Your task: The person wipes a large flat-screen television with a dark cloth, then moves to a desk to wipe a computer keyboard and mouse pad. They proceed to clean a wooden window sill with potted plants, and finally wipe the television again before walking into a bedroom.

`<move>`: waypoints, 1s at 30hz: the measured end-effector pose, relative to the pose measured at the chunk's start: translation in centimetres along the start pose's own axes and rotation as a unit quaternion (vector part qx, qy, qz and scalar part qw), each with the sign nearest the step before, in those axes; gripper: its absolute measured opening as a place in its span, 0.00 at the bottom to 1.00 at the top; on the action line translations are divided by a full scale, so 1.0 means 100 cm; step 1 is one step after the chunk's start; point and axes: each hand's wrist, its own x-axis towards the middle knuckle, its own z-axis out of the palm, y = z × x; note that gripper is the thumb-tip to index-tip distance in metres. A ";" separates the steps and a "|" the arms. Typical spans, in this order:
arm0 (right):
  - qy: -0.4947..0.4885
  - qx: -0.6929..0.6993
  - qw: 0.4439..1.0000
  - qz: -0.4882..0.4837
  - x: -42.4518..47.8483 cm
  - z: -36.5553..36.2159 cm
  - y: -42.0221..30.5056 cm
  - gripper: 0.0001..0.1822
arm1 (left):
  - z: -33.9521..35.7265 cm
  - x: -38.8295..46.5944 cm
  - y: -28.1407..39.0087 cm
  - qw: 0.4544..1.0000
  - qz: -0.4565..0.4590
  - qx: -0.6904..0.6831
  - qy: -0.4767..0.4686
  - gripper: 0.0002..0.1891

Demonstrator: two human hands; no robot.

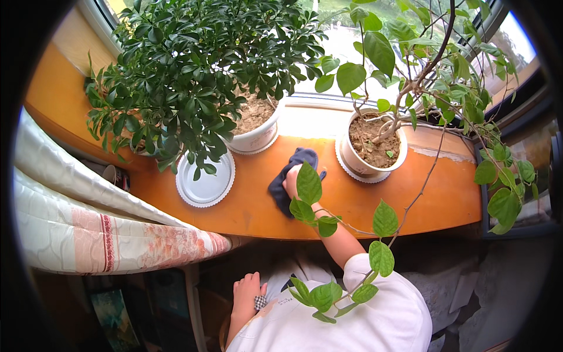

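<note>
My right hand (291, 181) presses a dark blue cloth (302, 156) onto the orange wooden windowsill top (250, 211). Part of that hand is hidden behind leaves of a trailing branch. To its left lies a white round plant saucer (206, 185) with a scalloped rim, with no pot on it. On the right, a white pot (378, 160) with soil and a leafy plant stands on a similar saucer. My left hand (247, 291) is low by my lap, below the sill, with nothing visible in it. A checkered cloth band (260, 302) shows beside its wrist.
A bushy green plant (206, 75) in a white pot (255, 141) fills the back left. Thin leafy branches (422, 189) hang across the right side and over my arm. A patterned curtain (132, 242) borders the left edge. Behind the pots is a window (343, 53).
</note>
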 end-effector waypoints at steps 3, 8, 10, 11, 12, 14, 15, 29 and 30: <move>-0.067 0.380 0.918 -0.092 -0.011 -0.079 0.012 0.20 | 0.005 -0.009 -0.007 1.000 -0.011 -0.004 0.000 0.18; 0.123 0.314 0.941 0.023 0.065 -0.062 0.056 0.20 | 0.009 -0.014 -0.008 0.999 -0.023 0.016 -0.019 0.18; 0.067 0.277 0.954 0.095 0.102 -0.050 0.068 0.23 | 0.014 -0.015 -0.011 0.999 -0.029 0.021 -0.019 0.18; 0.093 0.303 0.945 0.086 0.114 -0.041 0.076 0.24 | 0.021 -0.016 -0.014 1.000 -0.020 0.021 -0.003 0.16; 0.071 0.317 0.942 0.084 0.114 -0.034 0.074 0.23 | 0.029 -0.017 -0.016 1.000 -0.013 0.020 0.012 0.15; 0.047 0.339 0.935 0.092 0.107 -0.019 0.071 0.23 | 0.039 -0.018 -0.019 1.000 -0.003 0.015 0.023 0.14; 0.038 0.353 0.930 0.094 0.097 -0.023 0.050 0.23 | 0.040 -0.020 -0.017 1.000 -0.013 0.009 0.019 0.14; 0.251 0.110 0.960 -0.048 0.033 -0.020 0.058 0.25 | 0.030 -0.070 -0.061 0.995 -0.086 -0.028 0.048 0.19; 0.281 0.118 0.952 -0.027 0.048 -0.024 0.052 0.23 | 0.033 -0.077 -0.068 0.994 -0.109 -0.019 0.017 0.19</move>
